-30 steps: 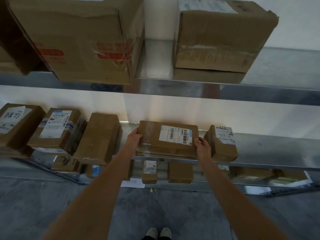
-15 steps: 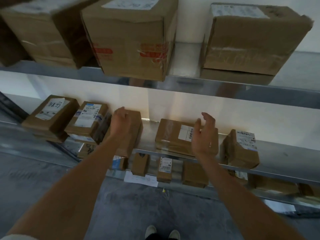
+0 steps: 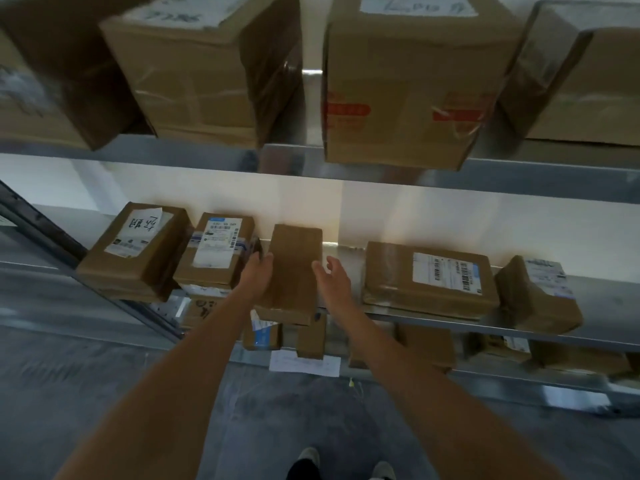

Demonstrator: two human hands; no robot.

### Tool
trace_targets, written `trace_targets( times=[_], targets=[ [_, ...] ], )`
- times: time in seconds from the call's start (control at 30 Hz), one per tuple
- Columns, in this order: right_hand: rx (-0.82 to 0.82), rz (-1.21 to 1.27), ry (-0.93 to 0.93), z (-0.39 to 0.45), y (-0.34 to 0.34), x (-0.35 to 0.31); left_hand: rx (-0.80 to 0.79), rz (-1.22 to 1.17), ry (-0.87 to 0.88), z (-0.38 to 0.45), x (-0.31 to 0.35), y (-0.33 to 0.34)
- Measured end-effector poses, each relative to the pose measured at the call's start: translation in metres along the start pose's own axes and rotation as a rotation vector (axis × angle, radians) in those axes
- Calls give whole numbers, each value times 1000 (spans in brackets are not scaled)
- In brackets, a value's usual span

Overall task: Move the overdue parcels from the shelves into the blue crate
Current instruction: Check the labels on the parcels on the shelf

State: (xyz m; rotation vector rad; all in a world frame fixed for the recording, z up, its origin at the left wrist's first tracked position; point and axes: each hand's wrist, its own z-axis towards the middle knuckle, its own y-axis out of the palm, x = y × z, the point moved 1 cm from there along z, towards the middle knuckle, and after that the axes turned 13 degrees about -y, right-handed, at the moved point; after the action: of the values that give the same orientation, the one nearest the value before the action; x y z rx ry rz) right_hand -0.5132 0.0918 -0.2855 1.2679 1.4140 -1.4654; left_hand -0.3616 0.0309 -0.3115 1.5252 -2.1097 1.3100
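On the middle shelf (image 3: 346, 249), both open hands now flank the plain parcel (image 3: 294, 271), left hand (image 3: 258, 277) touching, right hand (image 3: 334, 284) apart.

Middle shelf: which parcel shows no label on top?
The narrow plain brown cardboard parcel between the two hands, third from the left, overhanging the shelf's front edge. Every other parcel in that row carries a white label on its top.

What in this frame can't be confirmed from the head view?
- Blue crate: not in view.
- Plain parcel between the hands: no label showing, so overdue status unknown.
- Labels on the top-shelf boxes: cut off by the top edge and blurred.
- Left hand contact with the parcel: its fingers lie along the parcel's far side.
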Motion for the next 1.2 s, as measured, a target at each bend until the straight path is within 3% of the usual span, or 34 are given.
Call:
trace_targets(
  times=[0.27,0.37,0.57,0.7,0.9,1.2],
  targets=[
    [33,76,273,14,39,19,-168,-104,-92,8,-13,5],
    [28,81,274,12,42,24,-220,-128,-81,5,-12,7],
    [171,207,212,-1,29,27,-309,-256,-131,-4,-9,3],
    [133,291,183,-5,25,24,-314,-343,-151,-11,-10,2],
    [143,-34,-51,-2,15,5,-380,-381,-92,-21,-1,-4],
    [34,-926,-424,-6,2,7,-192,-604,24,-21,29,-32]
  ],
)
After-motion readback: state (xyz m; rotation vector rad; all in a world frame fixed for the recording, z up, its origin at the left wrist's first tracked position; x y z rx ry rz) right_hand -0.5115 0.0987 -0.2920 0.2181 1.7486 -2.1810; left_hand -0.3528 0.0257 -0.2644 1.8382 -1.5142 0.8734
